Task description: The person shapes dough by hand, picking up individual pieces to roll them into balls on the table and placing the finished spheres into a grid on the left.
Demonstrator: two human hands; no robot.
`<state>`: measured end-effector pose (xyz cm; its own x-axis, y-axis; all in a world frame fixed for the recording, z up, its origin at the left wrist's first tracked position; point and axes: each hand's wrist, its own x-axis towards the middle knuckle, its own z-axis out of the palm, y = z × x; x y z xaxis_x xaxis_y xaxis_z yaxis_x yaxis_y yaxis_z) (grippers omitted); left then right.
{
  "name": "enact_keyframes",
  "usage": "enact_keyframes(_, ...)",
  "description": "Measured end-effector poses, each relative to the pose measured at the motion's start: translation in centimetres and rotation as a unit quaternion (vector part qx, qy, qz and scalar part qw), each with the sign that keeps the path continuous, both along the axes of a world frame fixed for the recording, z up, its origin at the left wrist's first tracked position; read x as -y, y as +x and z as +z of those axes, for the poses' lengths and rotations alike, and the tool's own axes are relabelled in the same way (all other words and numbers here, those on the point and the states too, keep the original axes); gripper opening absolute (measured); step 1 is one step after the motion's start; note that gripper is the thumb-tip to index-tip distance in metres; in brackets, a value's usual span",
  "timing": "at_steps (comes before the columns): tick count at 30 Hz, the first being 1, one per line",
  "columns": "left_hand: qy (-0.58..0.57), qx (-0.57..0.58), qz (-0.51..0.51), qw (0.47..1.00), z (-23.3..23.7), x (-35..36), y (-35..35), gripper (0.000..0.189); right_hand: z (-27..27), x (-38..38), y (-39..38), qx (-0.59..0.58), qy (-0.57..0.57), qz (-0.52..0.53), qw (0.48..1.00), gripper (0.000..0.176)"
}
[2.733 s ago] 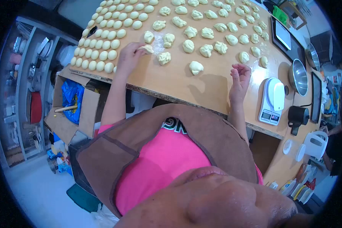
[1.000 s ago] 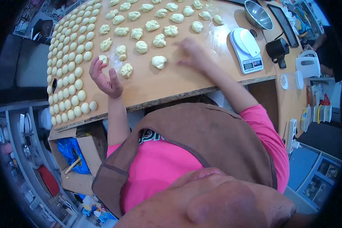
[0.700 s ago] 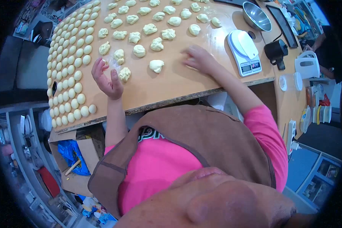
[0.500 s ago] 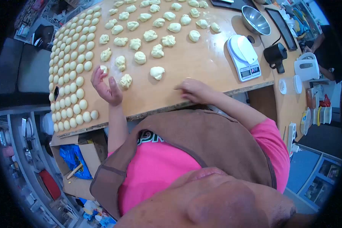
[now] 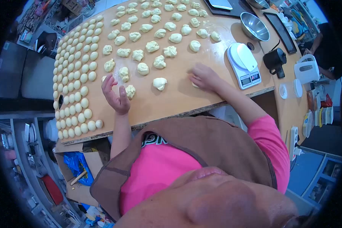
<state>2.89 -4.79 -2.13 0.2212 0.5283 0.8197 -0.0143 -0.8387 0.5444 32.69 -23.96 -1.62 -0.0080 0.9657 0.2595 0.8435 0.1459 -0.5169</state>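
Observation:
My left hand (image 5: 116,97) is raised over the near part of the table, fingers apart and thumb out, with nothing gripped. A pale dough piece (image 5: 104,78) peeks out behind its fingertips, and a rough dough lump (image 5: 130,92) lies just beside the thumb. My right hand (image 5: 205,78) is curled palm-down over the tabletop, its fingers slightly blurred. The edge of a small dough ball (image 5: 195,85) shows beneath it; most of that ball is hidden. Between my hands sits a separate dough lump (image 5: 159,83).
Rows of smooth dough balls (image 5: 83,78) fill the left side of the wooden table (image 5: 171,102). Several rough dough lumps (image 5: 152,46) spread across the middle. To the right are a white kitchen scale (image 5: 244,64), a metal bowl (image 5: 254,26) and a black pitcher (image 5: 275,60). Another person (image 5: 323,51) stands far right.
My right hand has shifted away from the near edge and slightly right, over the tabletop. My left hand keeps its open pose. The view has tilted slightly.

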Motion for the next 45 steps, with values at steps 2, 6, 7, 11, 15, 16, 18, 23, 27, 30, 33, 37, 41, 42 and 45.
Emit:
enact_keyframes(2, -0.001, -0.017, -0.01, 1.0, -0.1, 0.3, 0.3, 0.043, -0.1, -3.0, -2.6, -0.028, 0.105, 0.03, 0.994, 0.016)
enact_keyframes(6, -0.009, 0.012, 0.019, 1.0, 0.0, -0.2, -0.3, 0.04, 0.6, 0.8, -7.1, -0.085, -0.018, 0.095, 0.992, 0.017)
enact_keyframes(7, -0.015, 0.021, 0.029, 0.999, 0.0, -0.2, -0.3, 0.039, 0.1, 2.2, -6.3, -0.118, 0.001, 0.122, 0.986, 0.017)
enact_keyframes(11, -0.005, -0.003, 0.023, 1.0, 0.0, -0.1, -0.1, 0.04, -0.7, 1.0, -1.2, -0.067, 0.007, 0.068, 0.995, 0.016)
enact_keyframes(15, 0.002, -0.017, 0.021, 1.0, -0.2, 0.1, 0.0, 0.041, 0.6, -2.4, -5.9, -0.043, 0.015, 0.038, 0.998, 0.017)
enact_keyframes(16, -0.013, -0.012, 0.021, 1.0, -0.2, -0.1, -0.3, 0.043, 0.4, -1.1, -6.8, -0.036, -0.025, 0.071, 0.997, 0.014)
enact_keyframes(18, -0.012, 0.0, 0.026, 1.0, -0.3, -0.4, -0.6, 0.041, -1.0, 1.8, -5.6, -0.101, 0.016, 0.114, 0.988, 0.012)
enact_keyframes(23, 0.035, -0.036, 0.029, 0.998, 0.6, -0.2, 0.0, 0.036, -0.7, -0.1, -0.6, 0.06, -0.024, 0.002, 0.998, 0.009)
enact_keyframes(27, 0.072, -0.06, 0.046, 0.994, 0.5, 0.1, -0.1, 0.03, 0.2, -1.2, -6.6, -0.077, 0.034, 0.056, 0.995, 0.011)
enact_keyframes(30, 0.089, -0.063, 0.061, 0.992, 0.5, 0.0, -0.5, 0.026, -0.4, 2.5, -4.1, -0.035, -0.059, 0.102, 0.992, 0.015)
enact_keyframes(33, 0.095, -0.07, 0.06, 0.991, 0.6, 0.1, -0.2, 0.023, 2.9, 1.3, -2.7, 0.043, -0.212, 0.055, 0.975, 0.017)
enact_keyframes(37, 0.079, -0.075, 0.063, 0.992, 0.5, 0.1, -0.3, 0.021, -0.2, -1.4, -4.8, -0.049, 0.093, 0.023, 0.994, 0.019)
enact_keyframes(41, 0.088, -0.074, 0.071, 0.991, 0.6, -0.3, -0.4, 0.019, 0.2, 2.5, -4.4, -0.059, -0.061, 0.107, 0.991, 0.012)
enact_keyframes(42, 0.089, -0.076, 0.069, 0.991, 0.6, -0.2, -0.4, 0.018, -0.3, 3.2, -3.5, -0.045, -0.01, 0.144, 0.988, 0.012)
enact_keyframes(45, 0.082, -0.082, 0.065, 0.991, 0.7, 0.0, -0.3, 0.018, -0.9, 0.0, -0.7, 0.014, 0.001, 0.036, 0.999, 0.015)
